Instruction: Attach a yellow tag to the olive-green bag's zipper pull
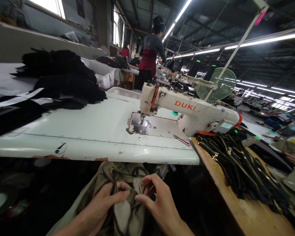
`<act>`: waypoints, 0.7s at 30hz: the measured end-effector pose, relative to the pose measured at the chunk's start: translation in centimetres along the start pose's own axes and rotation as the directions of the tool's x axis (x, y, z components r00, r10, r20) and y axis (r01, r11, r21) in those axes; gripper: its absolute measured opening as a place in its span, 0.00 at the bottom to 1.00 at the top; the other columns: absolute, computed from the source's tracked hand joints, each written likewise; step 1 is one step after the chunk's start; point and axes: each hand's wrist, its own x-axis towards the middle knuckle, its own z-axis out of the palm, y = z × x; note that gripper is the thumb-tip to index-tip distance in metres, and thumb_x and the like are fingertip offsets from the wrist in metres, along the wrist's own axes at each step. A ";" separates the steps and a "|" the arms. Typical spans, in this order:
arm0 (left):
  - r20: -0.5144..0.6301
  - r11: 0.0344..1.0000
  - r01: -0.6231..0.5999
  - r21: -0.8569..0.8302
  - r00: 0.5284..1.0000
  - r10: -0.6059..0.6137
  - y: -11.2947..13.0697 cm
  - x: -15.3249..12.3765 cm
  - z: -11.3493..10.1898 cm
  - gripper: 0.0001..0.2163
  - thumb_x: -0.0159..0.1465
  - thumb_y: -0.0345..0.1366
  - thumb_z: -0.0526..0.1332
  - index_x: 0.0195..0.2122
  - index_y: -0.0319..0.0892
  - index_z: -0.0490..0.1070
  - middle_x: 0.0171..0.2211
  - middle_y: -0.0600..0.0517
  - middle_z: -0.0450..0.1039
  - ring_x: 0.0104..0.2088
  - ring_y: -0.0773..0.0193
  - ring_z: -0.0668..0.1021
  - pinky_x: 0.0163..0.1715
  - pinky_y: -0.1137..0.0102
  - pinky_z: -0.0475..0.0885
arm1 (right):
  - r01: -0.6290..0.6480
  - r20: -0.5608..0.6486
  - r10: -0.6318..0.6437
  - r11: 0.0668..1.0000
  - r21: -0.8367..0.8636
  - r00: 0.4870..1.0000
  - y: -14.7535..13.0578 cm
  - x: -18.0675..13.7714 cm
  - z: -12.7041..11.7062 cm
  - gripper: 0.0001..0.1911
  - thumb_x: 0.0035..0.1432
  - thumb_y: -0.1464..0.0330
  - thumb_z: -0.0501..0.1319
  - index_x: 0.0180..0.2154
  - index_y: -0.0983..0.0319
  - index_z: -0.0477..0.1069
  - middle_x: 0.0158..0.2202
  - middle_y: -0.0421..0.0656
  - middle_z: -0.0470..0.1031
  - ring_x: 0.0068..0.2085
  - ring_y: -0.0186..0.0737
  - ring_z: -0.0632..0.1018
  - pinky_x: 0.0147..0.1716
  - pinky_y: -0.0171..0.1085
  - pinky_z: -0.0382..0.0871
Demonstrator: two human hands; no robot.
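An olive-green garment is bunched below the front edge of the sewing table, and both hands work on it. My left hand pinches a fold of its cloth between thumb and fingers. Close by on the right, my right hand has its thumb and fingers curled on another part of the same cloth. Which part of the garment this is, I cannot make out. Beyond the hands, a white sewing machine stands on the pale table, its needle area lit.
Pink-handled thread snips lie by the machine. Black zippers with gold teeth cover a wooden board at right. Black fabric pieces are piled at left, near a white bin. A person stands behind; a green fan is beyond.
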 end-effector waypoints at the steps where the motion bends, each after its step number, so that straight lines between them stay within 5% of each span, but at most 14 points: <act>1: 0.003 1.000 0.002 0.025 1.000 -0.002 0.0 -0.1 -0.1 0.14 0.52 0.44 0.68 0.35 0.42 0.75 0.36 0.50 0.75 0.43 0.51 0.74 0.45 0.63 0.67 | -0.055 -0.016 0.055 0.998 0.026 0.998 -0.1 -0.1 -0.4 0.10 0.56 0.66 0.67 0.36 0.62 0.68 0.32 0.40 0.71 0.30 0.34 0.74 0.29 0.30 0.68; 4: -0.027 0.998 0.016 0.055 1.000 -0.015 0.1 -0.2 -0.1 0.16 0.51 0.45 0.69 0.37 0.42 0.75 0.39 0.48 0.75 0.46 0.49 0.74 0.45 0.63 0.67 | -0.110 -0.017 0.111 0.993 0.037 0.994 -0.2 -0.9 -0.7 0.16 0.62 0.57 0.58 0.29 0.62 0.68 0.27 0.42 0.70 0.29 0.36 0.73 0.29 0.33 0.67; 6: -0.034 0.997 0.021 0.070 0.999 -0.019 0.1 -0.3 -0.1 0.16 0.51 0.46 0.69 0.37 0.42 0.76 0.37 0.49 0.76 0.44 0.50 0.74 0.43 0.64 0.67 | -0.301 0.128 0.281 0.935 0.187 0.951 -0.3 -1.6 0.2 0.27 0.62 0.46 0.51 0.28 0.62 0.66 0.22 0.42 0.69 0.23 0.35 0.72 0.21 0.32 0.65; 9: 0.004 0.995 0.004 0.097 1.000 -0.004 0.2 -0.3 0.0 0.16 0.51 0.47 0.69 0.34 0.42 0.75 0.32 0.50 0.75 0.37 0.52 0.75 0.38 0.65 0.69 | -0.608 0.409 0.454 0.653 0.452 0.792 -0.3 -2.1 1.8 0.38 0.48 0.33 0.51 0.30 0.64 0.66 0.19 0.40 0.67 0.14 0.29 0.66 0.10 0.27 0.56; 14: 0.135 0.914 -0.163 0.371 0.983 0.121 -0.1 -0.2 0.5 0.14 0.55 0.48 0.67 0.31 0.42 0.77 0.28 0.49 0.76 0.35 0.52 0.76 0.38 0.65 0.69 | -0.664 0.455 0.496 0.425 0.615 0.739 -0.8 -2.1 2.5 0.38 0.34 0.35 0.63 0.25 0.65 0.65 0.20 0.40 0.69 0.14 0.29 0.69 0.11 0.28 0.63; 18: 0.208 0.856 -0.210 0.473 0.970 0.123 -0.9 -0.2 0.6 0.13 0.56 0.47 0.65 0.34 0.44 0.79 0.31 0.48 0.80 0.37 0.49 0.78 0.40 0.65 0.70 | -0.665 0.419 0.533 0.446 0.600 0.735 -1.3 -3.0 2.3 0.37 0.35 0.34 0.62 0.22 0.63 0.63 0.16 0.38 0.67 0.13 0.28 0.67 0.11 0.27 0.61; 21: 0.232 0.844 -0.203 0.496 0.968 0.096 -0.9 -0.4 0.5 0.13 0.55 0.48 0.65 0.33 0.44 0.79 0.31 0.49 0.80 0.37 0.48 0.78 0.39 0.65 0.71 | -0.650 0.337 0.564 0.563 0.511 0.754 -1.3 -4.4 2.4 0.36 0.44 0.34 0.57 0.24 0.63 0.63 0.14 0.38 0.65 0.11 0.28 0.63 0.09 0.27 0.53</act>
